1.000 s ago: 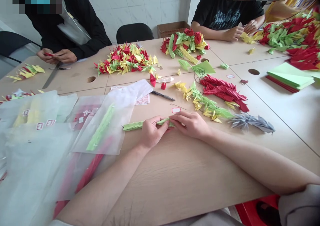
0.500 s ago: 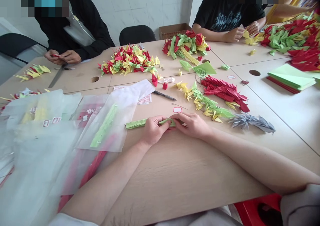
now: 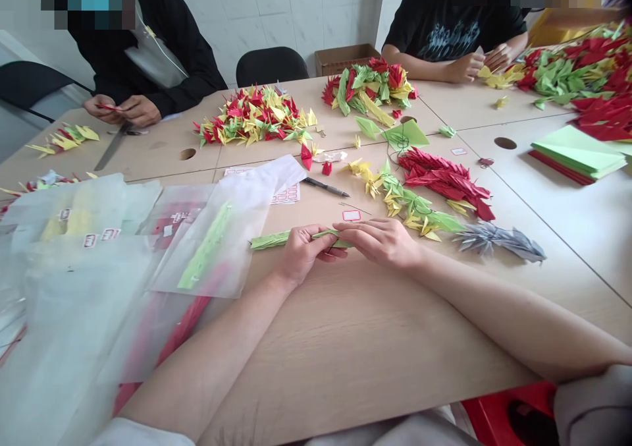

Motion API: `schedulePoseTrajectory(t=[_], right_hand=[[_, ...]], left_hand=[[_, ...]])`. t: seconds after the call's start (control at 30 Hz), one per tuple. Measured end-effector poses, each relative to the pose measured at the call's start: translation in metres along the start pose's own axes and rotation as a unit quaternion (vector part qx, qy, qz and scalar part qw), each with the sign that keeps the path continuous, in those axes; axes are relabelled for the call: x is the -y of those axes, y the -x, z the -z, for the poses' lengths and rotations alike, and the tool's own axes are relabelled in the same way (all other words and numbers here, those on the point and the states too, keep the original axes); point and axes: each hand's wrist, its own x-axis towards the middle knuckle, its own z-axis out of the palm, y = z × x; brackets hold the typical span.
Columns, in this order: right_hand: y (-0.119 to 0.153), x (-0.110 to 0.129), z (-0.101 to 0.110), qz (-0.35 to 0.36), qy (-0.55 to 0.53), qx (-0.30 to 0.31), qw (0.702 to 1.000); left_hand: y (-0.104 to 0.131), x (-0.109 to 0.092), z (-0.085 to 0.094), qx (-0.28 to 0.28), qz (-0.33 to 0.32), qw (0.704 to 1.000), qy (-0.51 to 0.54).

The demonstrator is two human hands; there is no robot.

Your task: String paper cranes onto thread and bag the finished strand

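A strip of folded green paper [image 3: 269,240] lies across the table in front of me, its left end sticking out past my left hand. My left hand [image 3: 307,253] is closed round the strip, thumb on top. My right hand [image 3: 382,243] has its fingers together on the strip's right end, covering part of it. Just beyond the hands are a small red-framed label [image 3: 351,215] and a thin needle-like piece. A black pen [image 3: 326,187] lies farther off.
Plastic sleeves [image 3: 89,314] with folded paper cover the left side. Piles of paper cranes [image 3: 257,115], a red folded bundle [image 3: 444,179], a grey bundle [image 3: 501,240] and green sheets [image 3: 577,151] lie around. Two people sit across, hands on the table.
My right hand's fingers have flattened over the strip's right end. My left hand has shifted slightly, with more of its fingers showing below the strip.
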Motion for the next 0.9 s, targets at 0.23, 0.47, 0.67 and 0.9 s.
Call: schedulePoseTrajectory(t=[0.23, 0.47, 0.67, 0.9], right_hand=[[-0.012, 0.005, -0.003, -0.273, -0.22, -0.014, 0.936], [-0.014, -0.003, -0.001, -0.247, -0.297, 0.105, 0.916], [-0.015, -0.008, 0.005, -0.188, -0.332, 0.192, 0.904], [-0.016, -0.009, 0.007, -0.181, -0.306, 0.217, 0.909]], left_hand=[[-0.004, 0.002, 0.005, 0.018, 0.004, 1.0, -0.01], [-0.004, -0.007, 0.008, 0.062, 0.04, 0.997, -0.023], [-0.004, -0.008, 0.011, 0.099, 0.062, 0.992, -0.048], [-0.002, -0.011, 0.008, 0.092, 0.066, 0.992, -0.059]])
